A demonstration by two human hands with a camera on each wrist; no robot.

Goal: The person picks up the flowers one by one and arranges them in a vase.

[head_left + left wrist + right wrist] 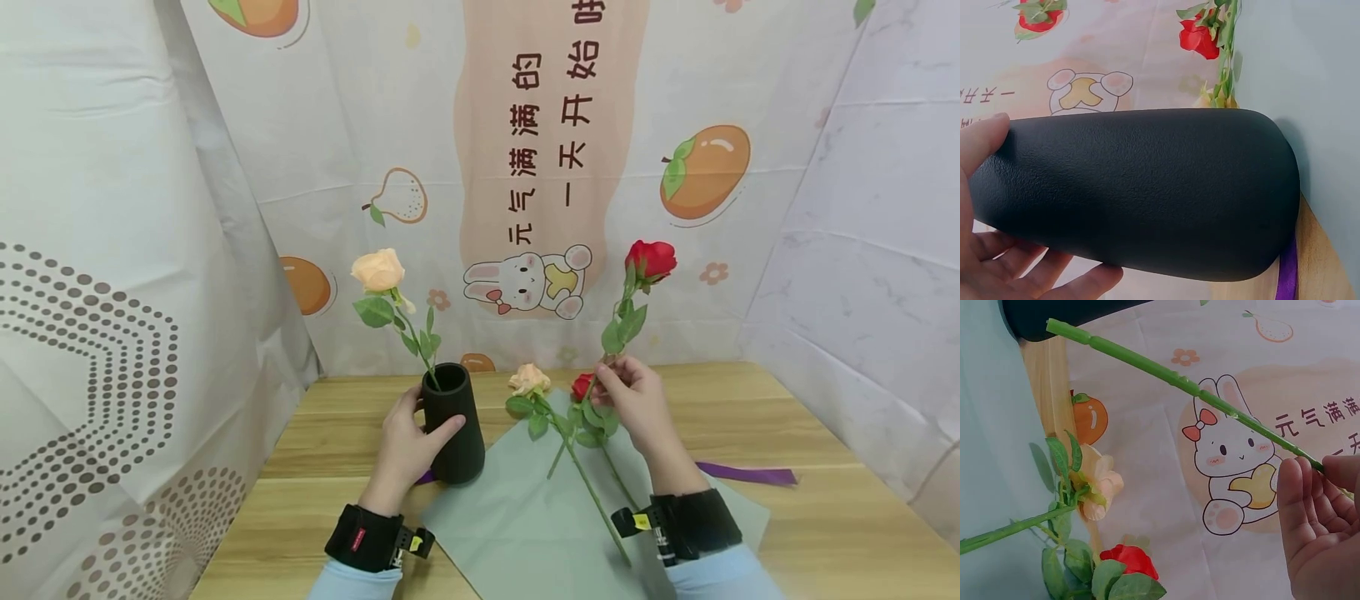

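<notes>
My left hand (408, 450) grips a black vase (455, 437) round its side, thumb in front and fingers behind; in the left wrist view the vase (1141, 194) fills the middle. A peach rose (378, 272) stands in the vase, leaning left. My right hand (637, 404) pinches the stem (1179, 381) of a red rose (651, 261) between thumb and fingers, bloom up, the cut end pointing down and left. Beneath it, a second peach rose (529, 380) and another red rose (582, 386) lie on a grey-green sheet (517, 500).
The sheet lies across a wooden table (300, 500). A purple ribbon (750, 474) shows at the sheet's right, with another purple bit (426, 477) beside the vase base. A printed cloth (420, 100) hangs behind the table, and pale cloths hang at both sides.
</notes>
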